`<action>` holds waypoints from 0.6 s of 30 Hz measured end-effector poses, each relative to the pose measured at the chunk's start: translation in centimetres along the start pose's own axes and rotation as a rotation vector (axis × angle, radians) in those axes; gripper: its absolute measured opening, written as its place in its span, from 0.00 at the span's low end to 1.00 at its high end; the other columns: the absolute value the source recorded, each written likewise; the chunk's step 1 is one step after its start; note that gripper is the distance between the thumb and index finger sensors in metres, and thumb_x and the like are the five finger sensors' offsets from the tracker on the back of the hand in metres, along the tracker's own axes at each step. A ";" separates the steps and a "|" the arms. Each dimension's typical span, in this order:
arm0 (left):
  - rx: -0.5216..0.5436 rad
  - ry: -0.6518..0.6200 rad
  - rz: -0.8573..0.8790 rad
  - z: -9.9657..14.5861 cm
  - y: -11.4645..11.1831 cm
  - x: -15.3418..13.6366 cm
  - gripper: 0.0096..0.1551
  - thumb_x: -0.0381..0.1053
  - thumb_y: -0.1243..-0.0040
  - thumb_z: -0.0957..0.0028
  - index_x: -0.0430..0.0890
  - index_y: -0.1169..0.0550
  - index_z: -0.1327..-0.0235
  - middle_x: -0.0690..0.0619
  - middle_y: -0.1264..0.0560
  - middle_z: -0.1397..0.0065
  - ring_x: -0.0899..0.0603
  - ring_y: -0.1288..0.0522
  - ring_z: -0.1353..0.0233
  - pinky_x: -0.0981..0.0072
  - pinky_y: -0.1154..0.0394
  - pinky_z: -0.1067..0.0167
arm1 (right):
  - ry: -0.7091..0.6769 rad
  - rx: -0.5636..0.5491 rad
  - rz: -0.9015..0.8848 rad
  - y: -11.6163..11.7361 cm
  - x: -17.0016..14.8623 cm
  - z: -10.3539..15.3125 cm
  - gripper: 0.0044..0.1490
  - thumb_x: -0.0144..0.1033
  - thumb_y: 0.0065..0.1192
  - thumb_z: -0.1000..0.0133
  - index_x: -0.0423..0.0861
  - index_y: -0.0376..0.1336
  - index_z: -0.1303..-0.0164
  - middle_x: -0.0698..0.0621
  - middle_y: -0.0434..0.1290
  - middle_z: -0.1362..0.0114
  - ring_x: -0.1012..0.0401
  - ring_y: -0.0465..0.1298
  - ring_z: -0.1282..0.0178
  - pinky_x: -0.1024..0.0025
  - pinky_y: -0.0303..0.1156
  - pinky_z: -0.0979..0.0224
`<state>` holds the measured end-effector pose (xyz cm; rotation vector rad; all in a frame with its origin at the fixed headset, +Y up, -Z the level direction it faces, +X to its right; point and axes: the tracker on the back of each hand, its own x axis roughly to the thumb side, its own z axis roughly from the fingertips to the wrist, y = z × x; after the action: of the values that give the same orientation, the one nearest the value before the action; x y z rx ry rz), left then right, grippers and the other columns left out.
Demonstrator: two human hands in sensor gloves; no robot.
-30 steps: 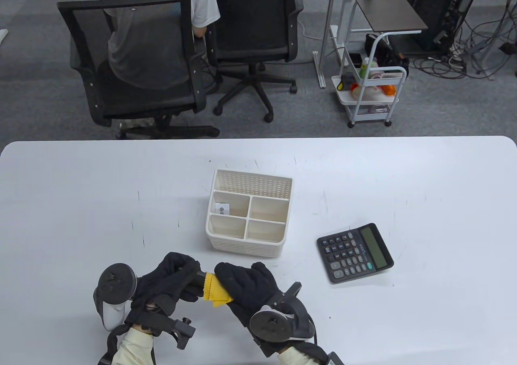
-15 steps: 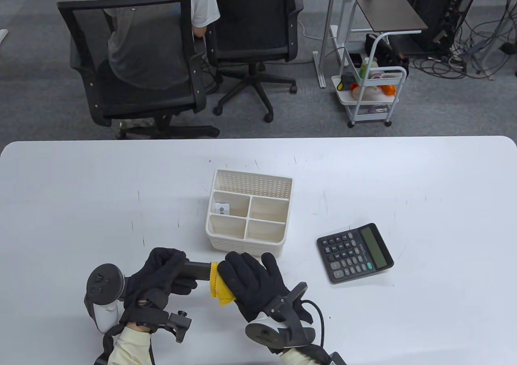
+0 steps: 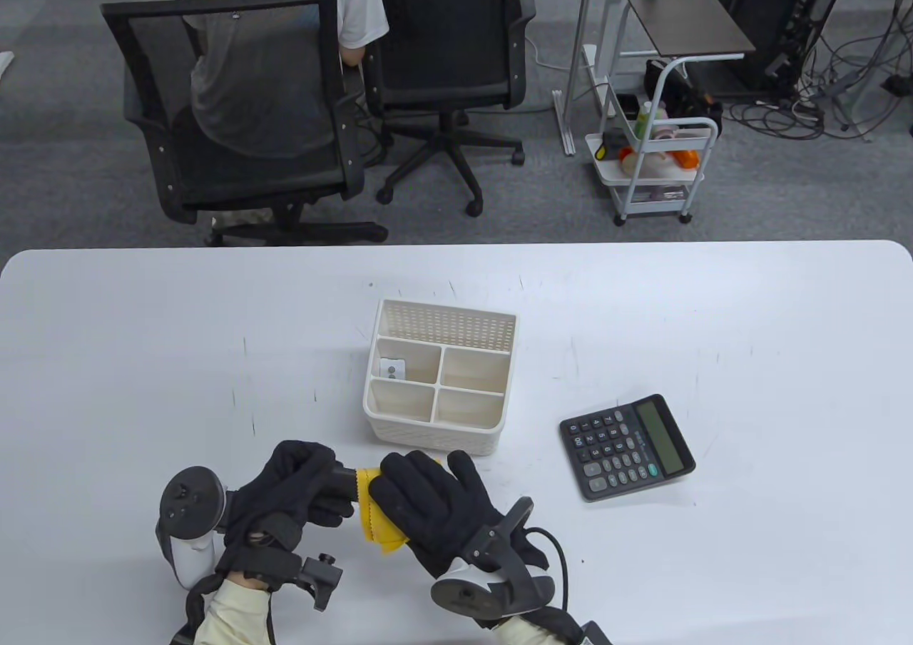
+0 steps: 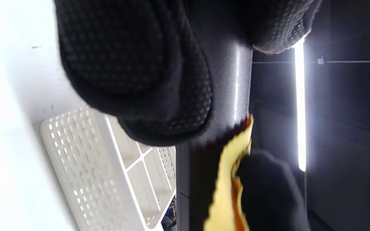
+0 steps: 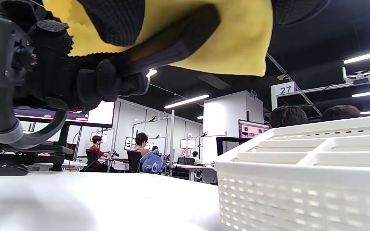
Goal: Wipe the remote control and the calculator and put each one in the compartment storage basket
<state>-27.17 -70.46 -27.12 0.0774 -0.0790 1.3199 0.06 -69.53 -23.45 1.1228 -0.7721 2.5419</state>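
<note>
Your left hand [image 3: 292,491] grips the remote [image 3: 346,479] just in front of the basket [image 3: 435,434]; your right hand [image 3: 435,506] wraps the cloth [image 3: 378,520] round its other end.

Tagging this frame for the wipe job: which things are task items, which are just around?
In play:
- remote control, held in left hand
- yellow cloth, wrapped on the remote by right hand
- calculator, flat on the table, untouched
- storage basket

Bystanders:
- office chairs
- white cart
- seated person
</note>
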 end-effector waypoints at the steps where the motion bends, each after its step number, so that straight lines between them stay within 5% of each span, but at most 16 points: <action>1: 0.009 -0.001 0.007 0.0 0.2 0.0 0.14 0.62 0.39 0.43 0.56 0.22 0.51 0.50 0.16 0.49 0.51 0.07 0.65 0.69 0.09 0.71 | 0.010 -0.004 -0.005 -0.1 -0.2 0.0 0.34 0.37 0.58 0.38 0.48 0.57 0.20 0.43 0.58 0.14 0.44 0.64 0.19 0.30 0.56 0.28; 18: -0.038 -0.241 -0.094 0.9 -1.6 2.4 0.17 0.60 0.35 0.47 0.57 0.24 0.49 0.51 0.20 0.38 0.41 0.09 0.51 0.60 0.09 0.56 | 0.482 -0.061 -0.432 -0.5 -3.5 0.2 0.33 0.35 0.59 0.39 0.35 0.62 0.24 0.31 0.74 0.28 0.45 0.80 0.38 0.37 0.68 0.35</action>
<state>-25.04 -68.67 -25.99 0.2059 -0.3016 1.2097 2.79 -69.32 -25.77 0.5398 -0.4225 2.2564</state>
